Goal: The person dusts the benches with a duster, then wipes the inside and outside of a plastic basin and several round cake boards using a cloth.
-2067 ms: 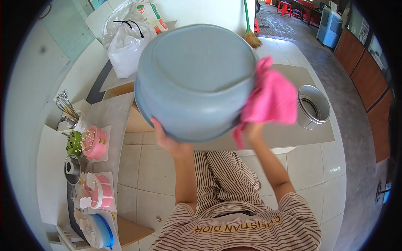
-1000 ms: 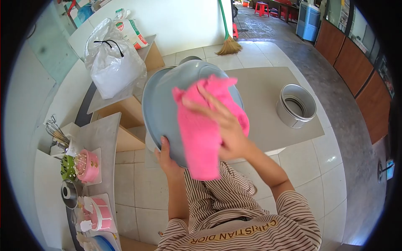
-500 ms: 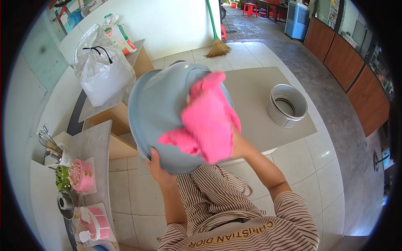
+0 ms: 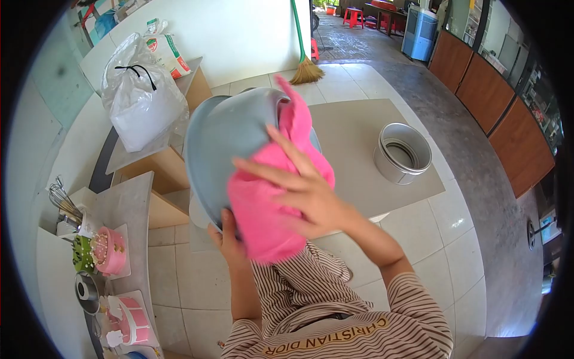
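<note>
A large blue-grey basin (image 4: 224, 134) is held up on its side over the near edge of the grey table. My left hand (image 4: 230, 236) grips its lower rim, thumb on the outside. My right hand (image 4: 305, 194) lies on a pink cloth (image 4: 266, 221), fingers spread, pressing it against the basin's outer surface. The cloth is bunched and hangs past the basin's lower edge, blurred by motion. To the right, round metal tins (image 4: 403, 154) sit nested on the table.
Decorated cakes (image 4: 109, 251), whisks (image 4: 64, 200) and a metal pan (image 4: 88, 292) line the left counter. Behind them are a white plastic bag (image 4: 143, 110) and a printed sack (image 4: 167, 55). A broom (image 4: 307, 70) leans on the back wall. The grey table (image 4: 359, 119) lies ahead.
The basin has come down and turned from bottom-up to its side. My right hand has moved with the cloth from the basin's right edge across its outer surface. The view has shifted right.
</note>
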`<state>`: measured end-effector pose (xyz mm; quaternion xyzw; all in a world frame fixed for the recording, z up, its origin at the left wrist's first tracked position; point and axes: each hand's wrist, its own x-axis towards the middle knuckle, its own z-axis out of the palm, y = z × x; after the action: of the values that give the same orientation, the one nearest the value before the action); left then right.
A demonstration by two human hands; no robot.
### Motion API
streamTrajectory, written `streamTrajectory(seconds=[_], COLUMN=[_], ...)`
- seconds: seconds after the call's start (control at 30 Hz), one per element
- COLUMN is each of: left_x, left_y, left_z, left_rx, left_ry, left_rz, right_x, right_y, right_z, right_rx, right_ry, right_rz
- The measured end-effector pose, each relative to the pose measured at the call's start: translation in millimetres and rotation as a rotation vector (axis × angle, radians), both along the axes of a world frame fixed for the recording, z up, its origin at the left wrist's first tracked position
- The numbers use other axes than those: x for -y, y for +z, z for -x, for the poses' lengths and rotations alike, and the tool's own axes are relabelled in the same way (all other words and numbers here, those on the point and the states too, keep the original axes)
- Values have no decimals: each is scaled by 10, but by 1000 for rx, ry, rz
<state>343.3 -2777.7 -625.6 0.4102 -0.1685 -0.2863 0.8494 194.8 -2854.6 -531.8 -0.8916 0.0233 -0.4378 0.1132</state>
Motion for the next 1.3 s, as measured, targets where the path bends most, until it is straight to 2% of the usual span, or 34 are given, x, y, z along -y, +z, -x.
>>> streamTrajectory(seconds=[0.07, 0.13, 0.17, 0.2, 0.27, 0.33, 0.37, 0.43, 0.5, 0.57, 0.6, 0.7, 0.77, 0.8, 0.9, 0.93, 0.97, 1.0, 1.03, 1.07, 1.13, 1.17, 1.23, 1.3], left_x=[-32, -103, -137, -170, -218, -192, -166, -100, -45, 75, 133, 240, 297, 313, 242, 259, 328, 357, 321, 267, 172, 99, 26, -70], left_y=[-89, -46, 3, 77, 210, 182, 155, 89, 76, 104, 107, 116, 242, 300, 358, 237, 20, -103, -59, 56, 287, 318, 310, 308], left_z=[-3, 24, 35, 67, 121, 60, 31, 7, -8, -14, 5, 142, 250, 252, 209, 69, -122, -214, -191, -143, -32, 22, 9, 30], left_rx=[319, 412, 507, 509, 222, 152, 81, 141, 204, 216, 212, 337, 339, 337, 672, 666, 850, 1034, 1033, 1035, 1039, 1109, 1056, 925], left_ry=[-146, -160, -170, -166, -217, -183, -157, -146, -146, -101, -91, -43, 33, 31, 10, 11, -50, -114, -118, -162, -248, -70, -138, -241], left_rz=[191, 118, 48, 47, 189, 142, 103, 126, 134, 168, 171, 59, 190, 181, 131, 126, 99, 73, 70, 122, 230, 186, 189, 171], right_x=[190, 562, 946, 1235, 1203, 1294, 1335, 1301, 932, 722, 719, 173, 20, -196, 129, 80, -115, -156, -185, -128, 104, 228, 534, 1113], right_y=[188, 181, -37, -280, -447, -793, -1034, -1445, -1465, -2052, -1969, -1934, -1762, -1732, -1465, -1400, -749, -499, -265, -124, 97, 176, 318, 399], right_z=[-103, -148, -150, -119, -63, -2, -4, -54, -63, -175, -201, -486, -941, -550, -622, -618, -587, -513, -470, -433, -373, -373, -395, -336], right_rx=[10, 15, 25, 35, 259, 212, 202, 262, 512, 637, 625, 431, 304, 239, 33, -39, 96, 174, 132, 130, -77, -77, -235, -565], right_ry=[-50, -86, 28, 146, 41, -170, -157, -205, 230, 263, 267, -18, -196, -282, -520, -589, -893, -843, -747, -751, -810, -811, -664, -276], right_rz=[42, -49, -319, -589, -936, -906, -906, -1028, -1826, -1510, -1510, -1156, -912, -787, -408, -271, 223, 233, 207, 203, 296, 295, -203, -258])
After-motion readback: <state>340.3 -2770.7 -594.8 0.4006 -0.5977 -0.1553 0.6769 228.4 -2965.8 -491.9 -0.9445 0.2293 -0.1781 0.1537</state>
